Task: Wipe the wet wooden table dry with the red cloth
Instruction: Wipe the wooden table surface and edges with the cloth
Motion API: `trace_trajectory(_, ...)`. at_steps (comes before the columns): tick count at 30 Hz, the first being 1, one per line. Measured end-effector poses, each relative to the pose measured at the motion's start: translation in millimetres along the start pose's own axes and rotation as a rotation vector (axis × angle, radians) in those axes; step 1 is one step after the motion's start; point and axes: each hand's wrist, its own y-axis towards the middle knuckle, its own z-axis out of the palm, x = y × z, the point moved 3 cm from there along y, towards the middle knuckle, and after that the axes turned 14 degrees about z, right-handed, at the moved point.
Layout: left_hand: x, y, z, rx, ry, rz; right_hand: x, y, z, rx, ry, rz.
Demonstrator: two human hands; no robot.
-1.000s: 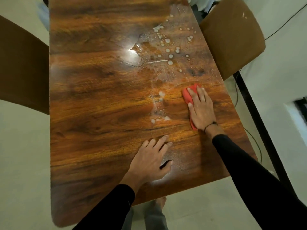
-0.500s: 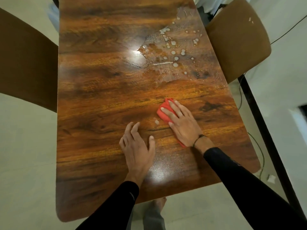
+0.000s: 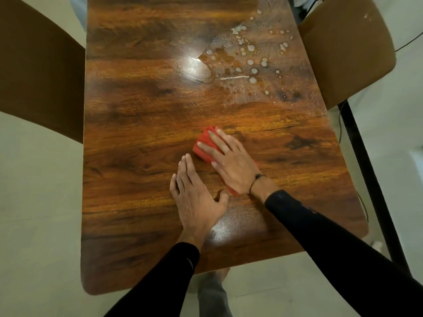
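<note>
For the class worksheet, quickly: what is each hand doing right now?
Left hand: open, flat on the table, holding nothing.
Right hand: open, fingers straight, pressing the red cloth onto the table.

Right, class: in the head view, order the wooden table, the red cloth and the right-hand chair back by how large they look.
1. wooden table
2. right-hand chair back
3. red cloth, partly covered by the right hand, so its full size is hidden.
</note>
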Motion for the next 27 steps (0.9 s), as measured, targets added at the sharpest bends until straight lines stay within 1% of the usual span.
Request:
trace_trajectory(2, -0.7, 0.1, -1.5, -0.003, -0.002, 0.005, -15.2, -28.3, 2.7, 0.012, -0.05, -0.076)
trace_trajectory(4, -0.3, 0.8, -1.8, 0.006, 0.001, -0.002, -41.5, -31.0, -1.3, 0.014, -0.082, -0.055)
trace_trajectory(6, -0.2, 0.7, -1.9, 0.007, 0.001, -0.007, -69.2, -11.8, -10.0, -0.007, -0.036, 0.116)
trace_trajectory(9, 0.3, -0.3, -3.3, -0.007, -0.007, -0.002, -92.9, 25.4, -25.3, -0.104, 0.089, 0.414)
trace_trajectory(11, 1.4, -0.2, -2.5, -0.012, -0.021, -0.002, -94.0, 35.3, -31.0, -0.197, 0.246, 0.531)
trace_trajectory(12, 1.5, -0.2, -2.0, -0.017, -0.031, -0.003, -91.2, 33.6, -33.9, -0.232, 0.324, 0.552)
trace_trajectory(13, 1.8, -0.4, -1.9, -0.027, -0.047, -0.006, -84.9, 27.2, -35.3, -0.241, 0.374, 0.533)
trace_trajectory(15, 2.8, -0.8, -2.5, -0.059, -0.094, -0.012, -63.4, 3.6, -31.7, -0.175, 0.357, 0.387)
trace_trajectory(16, 3.6, -0.9, -2.9, -0.079, -0.116, -0.013, -50.8, -11.2, -25.2, -0.112, 0.289, 0.269)
trace_trajectory(18, 5.0, -0.8, -3.1, -0.114, -0.144, -0.012, -28.8, -39.8, -5.0, 0.03, 0.075, 0.017)
trace_trajectory(19, 5.3, -0.6, -3.1, -0.124, -0.151, -0.012, -22.3, -47.9, 3.5, 0.063, -0.013, -0.069)
trace_trajectory(20, 5.4, -0.7, -2.9, -0.131, -0.157, -0.011, -20.1, -48.6, 7.9, 0.069, -0.052, -0.114)
trace_trajectory(22, 5.1, -1.5, -2.9, -0.135, -0.164, -0.008, -22.3, -31.4, 6.6, 0.06, -0.061, -0.142)
trace_trajectory(24, 4.1, -1.5, -3.0, -0.123, -0.153, -0.001, -26.8, -5.9, 3.3, 0.041, -0.058, -0.122)
trace_trajectory(26, 3.2, -1.2, -3.7, -0.112, -0.139, -0.007, -35.8, 24.3, -1.9, 0.03, -0.039, -0.023)
trace_trajectory(27, 2.0, -1.2, -4.8, -0.104, -0.128, -0.011, -42.8, 37.5, -5.9, 0.012, -0.023, 0.06)
